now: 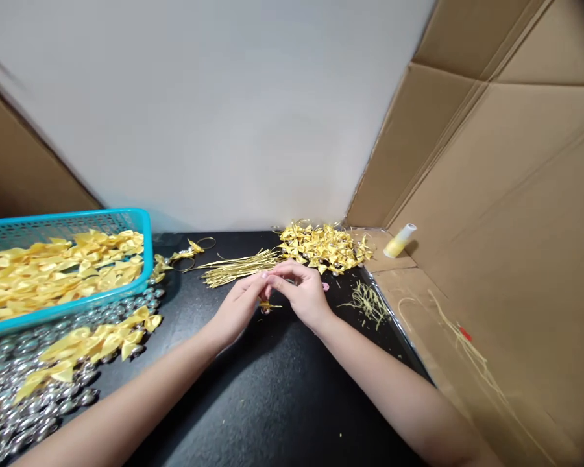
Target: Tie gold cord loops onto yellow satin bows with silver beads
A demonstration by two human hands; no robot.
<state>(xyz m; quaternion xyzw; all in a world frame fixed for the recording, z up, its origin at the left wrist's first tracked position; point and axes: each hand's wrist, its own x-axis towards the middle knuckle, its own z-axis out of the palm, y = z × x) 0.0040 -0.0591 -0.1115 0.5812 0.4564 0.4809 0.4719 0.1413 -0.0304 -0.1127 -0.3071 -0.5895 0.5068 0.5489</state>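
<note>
My left hand (241, 305) and my right hand (304, 292) meet over the black table, thumbs and fingertips pinched together. A small yellow ribbon bow (268, 306) with a shiny bead shows just under the fingers and appears to hang from my left hand. What my right fingertips pinch is hidden. Behind the hands lies a bundle of gold cords (241, 267). Past my right hand rises a pile of yellow bows with beads and gold loops (324, 245). A small pink object (326, 287) peeks out beside my right hand.
At left, a blue plastic basket (147, 250) holds yellow bows. Silver beads (43, 405) and loose bows (102, 340) spread before it. Cord scraps (370, 303) lie at right. On cardboard stands a white-and-yellow tube (400, 240). Cardboard walls (516, 194) flank the table (272, 402).
</note>
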